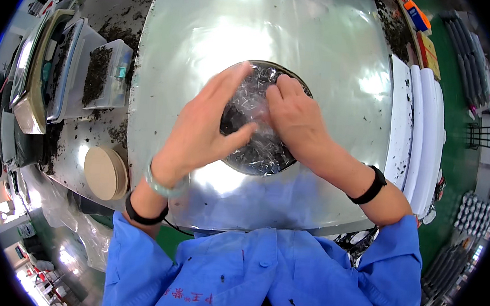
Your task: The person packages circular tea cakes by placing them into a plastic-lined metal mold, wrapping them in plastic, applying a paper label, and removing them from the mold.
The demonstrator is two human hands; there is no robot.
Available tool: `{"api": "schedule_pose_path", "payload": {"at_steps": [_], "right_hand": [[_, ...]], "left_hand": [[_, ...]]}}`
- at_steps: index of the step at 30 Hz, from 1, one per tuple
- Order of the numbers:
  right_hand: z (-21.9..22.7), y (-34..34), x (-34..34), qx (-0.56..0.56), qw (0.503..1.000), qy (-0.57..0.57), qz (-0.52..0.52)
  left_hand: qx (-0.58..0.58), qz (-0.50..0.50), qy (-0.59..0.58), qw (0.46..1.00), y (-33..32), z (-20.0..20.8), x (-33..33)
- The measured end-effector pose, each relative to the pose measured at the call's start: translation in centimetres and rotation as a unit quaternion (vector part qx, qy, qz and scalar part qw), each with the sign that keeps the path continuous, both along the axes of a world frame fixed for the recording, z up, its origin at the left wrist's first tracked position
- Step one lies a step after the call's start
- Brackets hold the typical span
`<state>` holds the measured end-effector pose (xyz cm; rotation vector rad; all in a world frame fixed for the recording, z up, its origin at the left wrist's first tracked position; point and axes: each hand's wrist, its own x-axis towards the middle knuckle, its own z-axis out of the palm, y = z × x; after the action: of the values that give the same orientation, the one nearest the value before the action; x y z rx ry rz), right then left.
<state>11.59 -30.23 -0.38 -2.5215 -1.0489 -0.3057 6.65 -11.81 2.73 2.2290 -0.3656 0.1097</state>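
A round, dark-rimmed piece (pixel 290 166) lies on the shiny metal sheet in front of me, covered by crinkled clear plastic film (pixel 263 146). My left hand (pixel 201 122) spans its left side, with fingers stretched and thumb held apart; it is slightly blurred. On the right, the fingers of my right hand (pixel 299 114) are curled down into the film. Folds of the plastic gather between the two hands. What lies beneath the film looks dark, but glare and creases hide its kind.
Pale round discs (pixel 104 173) are stacked at the left. Behind them stand clear plastic bins (pixel 115 78) with dark loose leaf-like bits, which also litter the table. White rolled or layered sheets (pixel 417 135) line the right edge. An orange and blue object (pixel 417 17) sits far right.
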Motion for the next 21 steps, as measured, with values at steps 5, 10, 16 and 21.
{"api": "schedule_pose_path", "payload": {"at_steps": [5, 10, 16, 21], "right_hand": [[-0.7, 1.7, 0.4, -0.054, 0.997, -0.039, -0.050], [3.2, -1.9, 3.6, 0.128, 0.970, 0.208, -0.019], [0.5, -0.1, -0.3, 0.185, 0.975, -0.079, -0.097], [0.2, -13.1, -7.8, 0.051, 0.995, 0.076, -0.039]], "left_hand": [[0.163, 0.037, -0.081, 0.983, -1.7, -2.6, -1.8], [0.161, 0.025, -0.077, 0.984, -1.7, -3.3, -1.7], [0.229, 0.007, -0.101, 0.968, -2.0, -2.8, -2.0], [0.223, 0.004, -0.073, 0.972, -2.1, -1.8, -2.6]]}}
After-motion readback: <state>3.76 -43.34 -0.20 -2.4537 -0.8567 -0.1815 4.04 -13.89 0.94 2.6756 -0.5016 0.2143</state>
